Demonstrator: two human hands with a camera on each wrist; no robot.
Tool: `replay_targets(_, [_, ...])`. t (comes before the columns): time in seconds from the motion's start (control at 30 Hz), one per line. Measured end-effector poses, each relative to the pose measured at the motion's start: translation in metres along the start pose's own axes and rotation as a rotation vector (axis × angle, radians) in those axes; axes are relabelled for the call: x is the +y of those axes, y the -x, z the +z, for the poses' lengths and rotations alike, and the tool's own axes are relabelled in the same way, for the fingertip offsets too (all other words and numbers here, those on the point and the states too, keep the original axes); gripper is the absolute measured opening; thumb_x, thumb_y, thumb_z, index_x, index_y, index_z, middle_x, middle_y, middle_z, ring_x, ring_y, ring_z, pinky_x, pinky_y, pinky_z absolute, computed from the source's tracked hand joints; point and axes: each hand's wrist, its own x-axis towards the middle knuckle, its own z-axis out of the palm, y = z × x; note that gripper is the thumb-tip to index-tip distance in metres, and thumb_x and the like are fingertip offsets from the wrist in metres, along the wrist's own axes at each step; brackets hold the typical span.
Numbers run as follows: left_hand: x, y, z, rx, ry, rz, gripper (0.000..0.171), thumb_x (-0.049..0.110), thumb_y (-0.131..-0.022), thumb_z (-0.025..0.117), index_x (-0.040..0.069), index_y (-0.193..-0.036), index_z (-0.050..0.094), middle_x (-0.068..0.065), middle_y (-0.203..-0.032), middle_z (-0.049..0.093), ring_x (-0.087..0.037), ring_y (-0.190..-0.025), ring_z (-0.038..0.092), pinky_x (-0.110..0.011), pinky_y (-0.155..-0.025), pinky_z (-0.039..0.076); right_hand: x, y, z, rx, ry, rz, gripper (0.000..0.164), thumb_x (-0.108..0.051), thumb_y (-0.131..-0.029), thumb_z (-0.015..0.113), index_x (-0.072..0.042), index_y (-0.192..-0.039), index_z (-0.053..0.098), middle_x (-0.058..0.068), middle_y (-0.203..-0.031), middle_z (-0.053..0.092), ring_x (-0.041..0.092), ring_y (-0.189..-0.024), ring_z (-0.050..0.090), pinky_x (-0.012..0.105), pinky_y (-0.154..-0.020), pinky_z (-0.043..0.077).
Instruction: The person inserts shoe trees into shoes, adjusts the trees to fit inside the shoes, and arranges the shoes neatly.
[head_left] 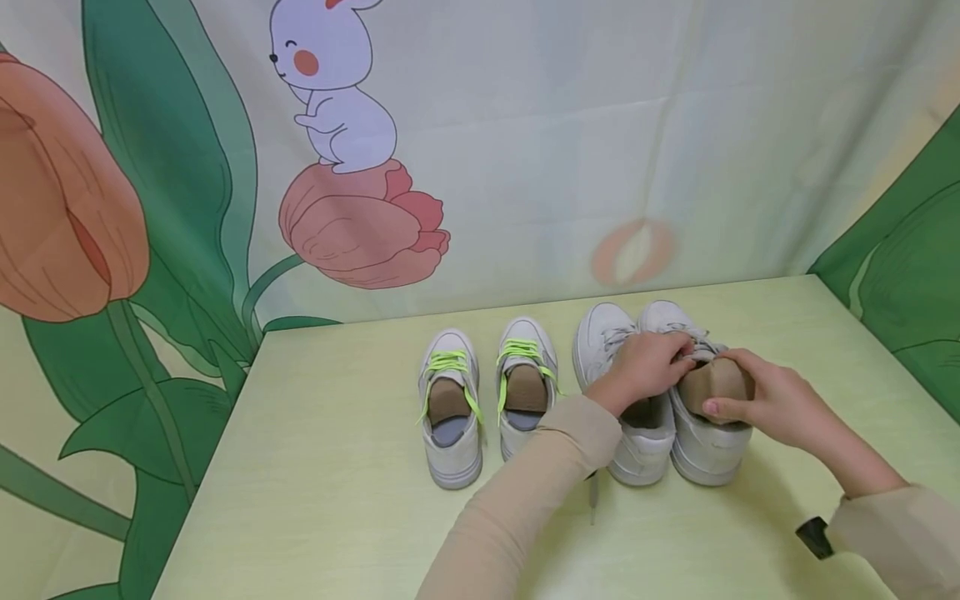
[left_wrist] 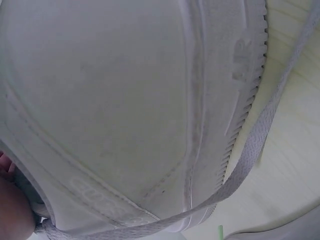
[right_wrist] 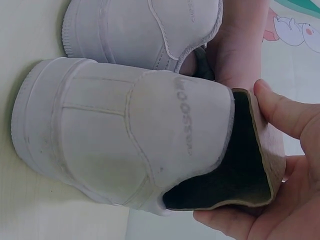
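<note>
My right hand (head_left: 783,404) grips a curved brown cardboard insert (head_left: 712,387), thumb on one side and fingers on the other. The insert sits partly in the heel opening of the rightmost white sneaker (head_left: 708,457); in the right wrist view its dark hollow inside shows above the heel. My left hand (head_left: 651,367) reaches over the neighbouring white sneaker (head_left: 641,457), and its curled fingers pinch at the tongue of the rightmost one; the fingertips are partly hidden. A loose grey lace (left_wrist: 250,150) runs past the sneaker's side in the left wrist view.
Left of these stand two smaller white sneakers, one (head_left: 453,458) beside the other (head_left: 527,329), with lime-green laces and brown inserts. All stand on a pale yellow tabletop (head_left: 322,467). Behind it hangs a printed curtain (head_left: 517,150) with a rabbit and tulips.
</note>
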Motion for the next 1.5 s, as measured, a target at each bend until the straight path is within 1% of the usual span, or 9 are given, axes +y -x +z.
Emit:
replay_targets(0.13, [0.001,0.0,-0.002,-0.004,0.003,0.001,0.014,0.034,-0.09,0.048,0.023,-0.087,0.055,0.012,-0.07,0.051,-0.003,-0.064,0.047,-0.018,-0.059,0.035,0.001,-0.002,0.0,-0.004,-0.014,0.007,0.075,-0.046,-0.075,0.064,0.002,-0.126,0.038,0.029,-0.108,0.053,0.033,-0.084,0.055,0.035,-0.06,0.044])
replay_targets(0.27, [0.001,0.0,-0.001,-0.004,0.011,-0.006,0.014,0.034,-0.089,0.048,0.023,-0.089,0.056,0.013,-0.072,0.053,-0.002,-0.065,0.048,-0.018,-0.06,0.036,0.002,-0.001,0.001,-0.002,-0.018,0.013,0.076,-0.046,-0.076,0.063,0.001,-0.128,0.036,0.03,-0.112,0.051,0.036,-0.088,0.055,0.038,-0.061,0.044])
replay_targets(0.43, [0.002,0.001,0.001,0.003,0.043,-0.007,0.014,0.035,-0.089,0.048,0.024,-0.091,0.057,0.014,-0.074,0.054,-0.001,-0.067,0.048,-0.016,-0.063,0.036,0.004,0.004,0.004,0.008,-0.014,0.031,0.077,-0.047,-0.077,0.061,-0.001,-0.131,0.033,0.03,-0.117,0.048,0.038,-0.091,0.053,0.04,-0.062,0.045])
replay_targets(0.53, [0.002,0.002,0.002,0.011,0.053,-0.007,0.015,0.036,-0.089,0.048,0.024,-0.092,0.057,0.014,-0.074,0.055,0.0,-0.067,0.049,-0.016,-0.064,0.037,0.003,0.007,0.005,0.019,-0.015,0.025,0.077,-0.046,-0.078,0.061,-0.002,-0.133,0.03,0.03,-0.12,0.046,0.041,-0.095,0.051,0.044,-0.065,0.044])
replay_targets(0.7, [0.002,0.002,0.002,0.015,0.077,-0.015,0.015,0.036,-0.089,0.049,0.024,-0.091,0.058,0.014,-0.074,0.055,0.0,-0.067,0.049,-0.015,-0.063,0.036,-0.001,0.011,0.004,0.049,0.009,-0.011,0.076,-0.045,-0.078,0.062,-0.004,-0.134,0.03,0.03,-0.125,0.043,0.045,-0.103,0.048,0.052,-0.072,0.042])
replay_targets(0.83, [0.001,0.003,0.002,0.007,0.099,-0.031,0.015,0.036,-0.089,0.048,0.024,-0.091,0.057,0.014,-0.074,0.054,-0.001,-0.067,0.048,-0.015,-0.062,0.035,-0.006,0.013,0.004,0.06,0.056,-0.031,0.074,-0.04,-0.077,0.064,-0.003,-0.133,0.033,0.03,-0.126,0.043,0.047,-0.108,0.045,0.056,-0.077,0.039])
replay_targets(1.0, [0.002,0.002,0.001,-0.006,0.11,-0.048,0.013,0.035,-0.089,0.049,0.025,-0.09,0.057,0.014,-0.074,0.054,-0.002,-0.067,0.048,-0.015,-0.062,0.034,-0.012,0.012,0.004,0.047,0.104,-0.017,0.074,-0.032,-0.076,0.067,0.001,-0.132,0.033,0.03,-0.127,0.042,0.048,-0.109,0.043,0.058,-0.078,0.038])
replay_targets(1.2, [0.003,0.0,-0.002,-0.016,0.113,-0.082,0.012,0.034,-0.089,0.049,0.025,-0.089,0.057,0.013,-0.074,0.054,-0.003,-0.068,0.048,-0.016,-0.061,0.035,-0.016,0.01,0.004,0.048,0.115,-0.014,0.069,-0.024,-0.076,0.068,0.003,-0.129,0.035,0.031,-0.124,0.044,0.048,-0.107,0.045,0.058,-0.077,0.038])
replay_targets(1.5, [0.002,-0.001,-0.002,-0.019,0.122,-0.098,0.012,0.033,-0.089,0.049,0.025,-0.088,0.057,0.013,-0.073,0.054,-0.004,-0.067,0.049,-0.016,-0.061,0.035,-0.018,0.005,0.005,0.038,0.125,-0.022,0.065,-0.02,-0.076,0.067,0.003,-0.128,0.035,0.03,-0.123,0.045,0.047,-0.107,0.045,0.058,-0.077,0.039])
